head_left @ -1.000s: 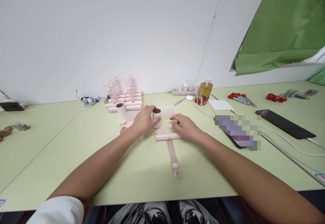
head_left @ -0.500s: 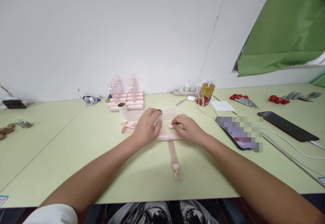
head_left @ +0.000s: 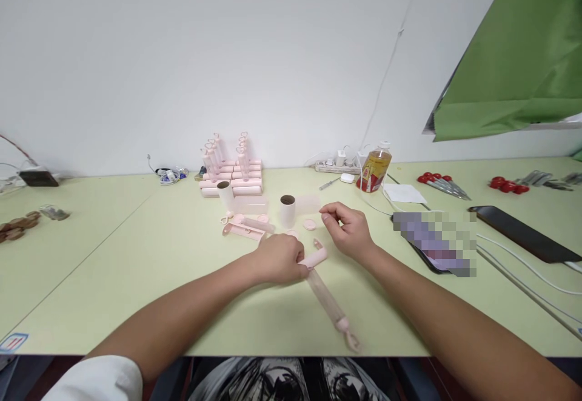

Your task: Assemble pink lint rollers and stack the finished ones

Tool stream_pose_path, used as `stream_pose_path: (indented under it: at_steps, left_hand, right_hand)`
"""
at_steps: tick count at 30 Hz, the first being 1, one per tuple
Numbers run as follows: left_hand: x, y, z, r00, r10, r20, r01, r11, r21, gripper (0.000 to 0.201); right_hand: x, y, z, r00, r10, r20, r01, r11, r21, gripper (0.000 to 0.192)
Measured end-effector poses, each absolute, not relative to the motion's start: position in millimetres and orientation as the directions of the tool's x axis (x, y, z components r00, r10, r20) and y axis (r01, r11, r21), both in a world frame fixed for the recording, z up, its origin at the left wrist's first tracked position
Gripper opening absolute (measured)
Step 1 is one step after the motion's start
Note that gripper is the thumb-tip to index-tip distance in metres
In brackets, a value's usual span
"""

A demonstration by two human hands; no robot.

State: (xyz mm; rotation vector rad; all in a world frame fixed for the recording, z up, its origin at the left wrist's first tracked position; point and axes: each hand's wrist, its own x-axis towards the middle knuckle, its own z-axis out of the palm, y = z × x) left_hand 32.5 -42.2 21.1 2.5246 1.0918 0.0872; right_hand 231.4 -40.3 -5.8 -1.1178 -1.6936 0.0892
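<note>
My left hand [head_left: 282,259] is closed around the pink body of a lint roller [head_left: 313,259]. The roller's clear handle [head_left: 327,296] slants toward the front edge and ends in a pink heart-shaped loop. My right hand [head_left: 348,229] hovers to the right with fingers curled in and thumb near the index finger; nothing shows in it. Just left of it a round pink cap [head_left: 309,224] lies on the table. Behind stands a white paper roll [head_left: 287,212] with a brown core, beside a clear cover [head_left: 308,204]. Another pink cap is partly hidden by my left hand.
A second white roll [head_left: 225,195], another clear cover [head_left: 251,205] and loose pink roller parts [head_left: 243,230] lie at left. Finished-looking pink rollers [head_left: 231,188] are stacked at the wall. A drink bottle [head_left: 375,167], phone [head_left: 427,243], black slab [head_left: 522,231] and cables are at right.
My left hand has come down and nearer, taking hold of the lint roller, which has turned. My right hand has lifted away from the round cap. The white roll is now uncovered.
</note>
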Motion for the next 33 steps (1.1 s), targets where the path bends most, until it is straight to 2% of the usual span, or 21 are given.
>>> stream_pose_path:
  at_steps: [2,5,7,8,11,13,15,19,22,25,28,30,33]
  left_hand:
    - [25,-46,20,0.695,0.718,-0.041,0.623,-0.572,0.534,0.016]
    - [12,-45,16,0.648,0.726,0.232,0.392,-0.578,0.716,0.014]
    - [6,-42,13,0.542,0.767,0.344,0.273,-0.548,0.791,0.02]
    - [5,-41,11,0.488,0.798,0.354,0.224,-0.507,0.832,0.025]
    - [6,-39,7,0.391,0.881,0.264,0.006,-0.29,0.957,0.032]
    - [8,-39,6,0.377,0.903,0.207,-0.178,-0.149,0.973,0.038]
    - [7,-39,6,0.403,0.897,0.18,-0.293,-0.06,0.954,0.048]
    - [1,-32,3,0.562,0.823,0.083,-0.241,0.067,0.968,0.042]
    - [-3,-28,0,0.619,0.784,0.053,-0.214,0.104,0.971,0.038]
    - [-6,-27,0,0.662,0.747,0.057,-0.247,0.145,0.958,0.039]
    - [-8,-27,3,0.681,0.73,0.065,-0.301,0.198,0.933,0.037]
    - [-11,-25,5,0.679,0.731,0.072,-0.34,0.225,0.913,0.036]
    - [-16,-20,7,0.668,0.739,0.09,-0.389,0.243,0.889,0.033]
  right_hand:
    - [233,-41,-4,0.048,0.682,0.729,0.608,0.559,-0.563,0.01]
    - [236,-42,0,0.078,0.662,0.746,0.564,0.587,-0.58,0.01]
    - [236,-42,3,-0.038,0.665,0.746,0.537,0.643,-0.546,0.011]
    - [235,-43,5,-0.133,0.662,0.738,0.533,0.675,-0.51,0.011]
    - [230,-42,5,-0.395,0.638,0.661,0.565,0.736,-0.372,0.026]
    - [227,-41,2,-0.466,0.641,0.61,0.603,0.735,-0.311,0.031]
    - [227,-38,-1,-0.477,0.651,0.59,0.625,0.723,-0.294,0.026]
    - [230,-35,-5,-0.472,0.652,0.594,0.625,0.722,-0.296,0.019]
    - [231,-34,-6,-0.474,0.651,0.593,0.619,0.725,-0.301,0.02]
    - [231,-35,-7,-0.405,0.69,0.6,0.631,0.686,-0.363,0.028]
    - [233,-33,-8,-0.296,0.771,0.563,0.617,0.605,-0.504,0.043]
    - [235,-32,-8,-0.254,0.841,0.478,0.52,0.535,-0.665,0.046]
    - [238,-31,-3,-0.319,0.911,0.262,0.268,0.351,-0.897,0.03]
